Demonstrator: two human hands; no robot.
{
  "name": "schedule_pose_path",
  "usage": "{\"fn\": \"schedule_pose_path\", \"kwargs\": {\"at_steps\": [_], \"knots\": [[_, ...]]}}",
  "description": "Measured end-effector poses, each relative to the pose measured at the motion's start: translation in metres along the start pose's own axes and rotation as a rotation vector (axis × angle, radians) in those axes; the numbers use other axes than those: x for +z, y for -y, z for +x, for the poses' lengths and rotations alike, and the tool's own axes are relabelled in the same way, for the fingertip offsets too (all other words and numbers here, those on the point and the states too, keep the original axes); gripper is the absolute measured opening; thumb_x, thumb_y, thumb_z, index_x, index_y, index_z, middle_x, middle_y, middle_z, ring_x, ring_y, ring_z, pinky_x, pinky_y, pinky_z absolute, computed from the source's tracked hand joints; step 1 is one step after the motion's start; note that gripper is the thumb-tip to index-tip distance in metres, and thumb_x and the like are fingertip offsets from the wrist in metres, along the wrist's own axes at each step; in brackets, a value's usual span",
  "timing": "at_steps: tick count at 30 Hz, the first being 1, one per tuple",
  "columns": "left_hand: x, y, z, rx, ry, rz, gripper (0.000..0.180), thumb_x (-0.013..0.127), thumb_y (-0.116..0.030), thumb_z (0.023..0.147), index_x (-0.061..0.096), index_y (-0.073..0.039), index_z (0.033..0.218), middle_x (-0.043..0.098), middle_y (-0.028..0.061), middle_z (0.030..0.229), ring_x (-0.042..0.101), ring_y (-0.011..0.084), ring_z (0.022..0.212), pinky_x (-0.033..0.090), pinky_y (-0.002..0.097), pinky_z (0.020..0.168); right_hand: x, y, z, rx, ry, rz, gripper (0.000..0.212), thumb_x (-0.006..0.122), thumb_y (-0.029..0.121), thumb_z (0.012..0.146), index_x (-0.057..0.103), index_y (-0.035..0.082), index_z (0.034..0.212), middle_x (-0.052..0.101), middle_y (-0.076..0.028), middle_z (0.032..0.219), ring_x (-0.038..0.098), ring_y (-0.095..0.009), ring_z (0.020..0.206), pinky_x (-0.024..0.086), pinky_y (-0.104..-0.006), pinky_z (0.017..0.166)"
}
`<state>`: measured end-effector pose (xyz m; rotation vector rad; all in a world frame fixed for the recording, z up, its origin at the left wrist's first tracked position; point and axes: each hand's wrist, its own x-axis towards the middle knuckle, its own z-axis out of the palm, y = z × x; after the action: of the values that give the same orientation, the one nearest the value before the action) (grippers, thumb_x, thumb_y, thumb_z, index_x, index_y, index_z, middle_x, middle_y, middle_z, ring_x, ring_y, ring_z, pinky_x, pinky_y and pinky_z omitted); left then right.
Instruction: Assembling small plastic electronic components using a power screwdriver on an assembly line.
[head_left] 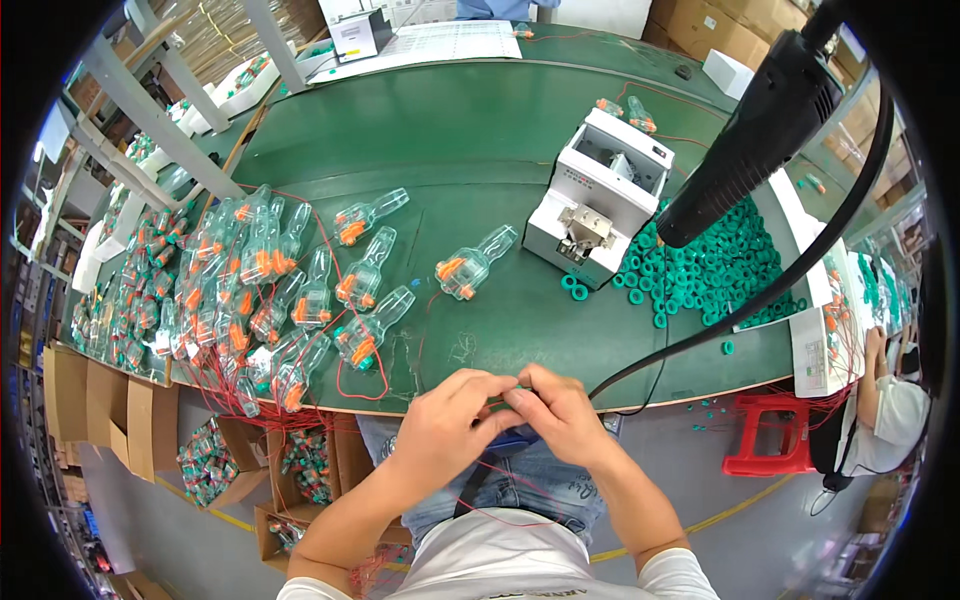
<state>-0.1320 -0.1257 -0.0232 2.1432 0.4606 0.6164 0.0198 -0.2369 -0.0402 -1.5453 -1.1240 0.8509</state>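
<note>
Both hands meet just over the table's front edge, their fingertips pinched together. My left hand (450, 420) is closed with thumb and forefinger pressed round something small that the fingers hide. My right hand (568, 418) is closed against the same spot, its thumb and forefinger touching the left fingertips. Below them a thin red wire (510, 476) trails across my lap. Nearest on the table lie several clear plastic bottle-shaped housings with orange parts, one of them (476, 262) apart from the others, and a loose green ring (728, 348) to the right.
A white machine (602, 200) stands on the green table (400, 150), beside a heap of green rings (715, 265). A black tool (755, 130) and its cable (780, 285) overhang the right side. Piled housings (215, 290) fill the left. Cardboard boxes (135, 425) and a red stool (770, 437) stand below.
</note>
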Motion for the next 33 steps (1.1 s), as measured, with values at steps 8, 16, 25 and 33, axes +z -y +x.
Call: {"fn": "schedule_pose_path", "kwargs": {"at_steps": [8,16,25,33], "knots": [[0.024,0.054,0.023,-0.061,0.036,0.059,0.025,0.081,-0.017,0.080,0.071,-0.004,0.098,0.068,0.0074,0.093,0.068,0.0217,0.082,0.052,0.0333,0.073,-0.065,0.060,0.048,-0.602,-1.244,-0.499,0.065,0.080,0.023,0.082,0.045,0.000,0.132,0.048,-0.016,0.129,0.051,-0.025,0.112,0.040,-0.0396,0.096],[0.054,0.072,0.039,0.064,-0.023,0.240,0.024,0.082,-0.024,0.075,0.071,-0.012,0.093,0.062,0.0005,0.088,0.054,0.0229,0.087,0.034,0.0375,0.084,-0.101,0.086,0.143,-0.759,-0.590,0.254,0.032,0.065,0.011,0.095,0.044,0.003,0.118,0.059,-0.006,0.087,0.058,-0.012,0.061,0.049,-0.0286,0.056],[0.057,0.072,0.047,0.032,-0.040,0.219,0.023,0.082,-0.022,0.075,0.072,-0.013,0.094,0.061,-0.0020,0.083,0.053,0.0209,0.086,0.034,0.0366,0.084,-0.080,0.043,0.154,-0.725,-0.455,0.299,0.061,0.044,0.046,0.105,0.036,-0.002,0.141,0.054,-0.008,0.075,0.054,-0.014,0.054,0.046,-0.0277,0.049],[0.059,0.070,0.047,0.032,-0.067,0.212,0.022,0.083,-0.021,0.073,0.073,-0.013,0.091,0.061,-0.0023,0.083,0.052,0.0199,0.084,0.033,0.0362,0.082,-0.028,0.007,0.101,-0.584,-0.341,0.398,0.091,0.053,0.068,0.092,0.031,-0.006,0.141,0.055,-0.009,0.075,0.057,-0.015,0.055,0.048,-0.0271,0.048]]}}
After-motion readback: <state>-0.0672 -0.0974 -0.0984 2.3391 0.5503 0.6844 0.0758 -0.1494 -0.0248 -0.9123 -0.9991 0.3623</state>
